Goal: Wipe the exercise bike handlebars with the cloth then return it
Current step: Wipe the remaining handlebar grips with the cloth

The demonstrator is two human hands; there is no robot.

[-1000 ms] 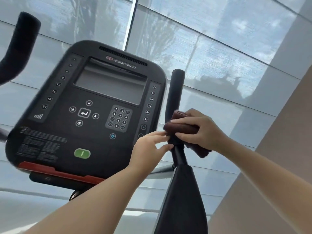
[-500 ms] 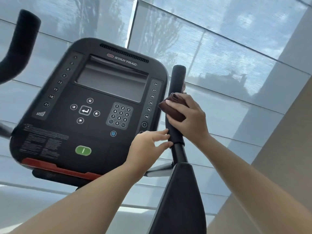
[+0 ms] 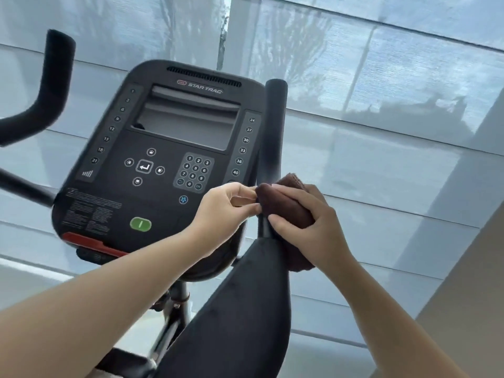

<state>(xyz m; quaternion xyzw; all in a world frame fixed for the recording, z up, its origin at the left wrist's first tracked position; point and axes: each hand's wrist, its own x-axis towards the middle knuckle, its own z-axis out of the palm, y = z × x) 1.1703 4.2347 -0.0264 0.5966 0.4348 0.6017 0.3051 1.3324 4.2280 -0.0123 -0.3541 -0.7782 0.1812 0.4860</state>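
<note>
Brown cloth [image 3: 286, 205] wrapped round base of right handlebar [image 3: 274, 132]. Right hand [image 3: 308, 227] clamps it on for wiping; left hand [image 3: 226, 208] fingers pinch its left edge, likely tautening.

A black console [image 3: 163, 170] fills the middle of the view, tilted, with the words STAR TRAC above a dark blank screen [image 3: 188, 124]. Below the screen sit an enter key ringed by four arrow buttons [image 3: 144, 167], a number keypad [image 3: 194, 171], a small blue fan icon [image 3: 183, 199] and a green oval button [image 3: 140, 224], with a red strip [image 3: 92, 242] along the console's lower edge and columns of numbers down both sides. Behind it hang pale translucent window blinds [image 3: 381, 105], through which blurred tree shapes show, and a beige wall [image 3: 469, 309] stands at the right.
</note>
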